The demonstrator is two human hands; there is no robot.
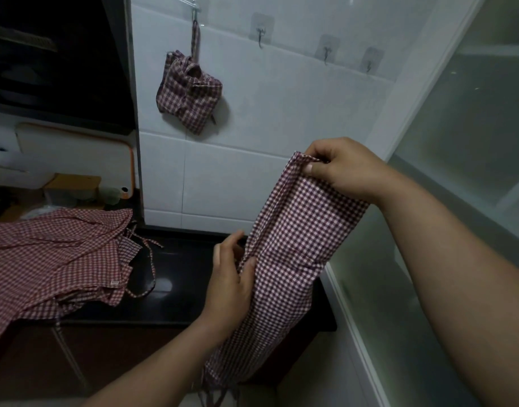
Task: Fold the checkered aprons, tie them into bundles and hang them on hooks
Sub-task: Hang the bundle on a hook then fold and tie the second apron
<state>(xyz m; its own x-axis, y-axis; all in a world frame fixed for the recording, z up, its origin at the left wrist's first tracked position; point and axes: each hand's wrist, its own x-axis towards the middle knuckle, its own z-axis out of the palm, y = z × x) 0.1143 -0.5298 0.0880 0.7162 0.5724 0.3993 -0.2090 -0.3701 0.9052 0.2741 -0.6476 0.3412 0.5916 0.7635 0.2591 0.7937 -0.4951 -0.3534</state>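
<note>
checkered apron point(290, 259), folded lengthwise into a long strip, hangs upright in the air over the right end of a black countertop point(179, 289), in front of a white tiled wall point(252, 171), with its strings trailing at the bottom edge of the view. to the left, a loose pile of aprons point(55, 259) in the same check lies spread on the countertop. part of it droops over the front edge, and one tie string loops across the dark surface. behind the pile, a white cutting board point(76, 160) with an orange rim stands on edge. the person's right hand point(343, 168) holds the strip's top end, thumb and curled fingers pinching the gathered corner. the left hand point(232, 277) grips the strip's left edge about halfway down, thumb pressed on the front of the cloth and fingers curled behind it. on the wall above, a tied bundle point(190, 95) hangs by its loop from the leftmost hook point(195, 10). three more hooks point(328, 51) run in a row to its right.
</note>
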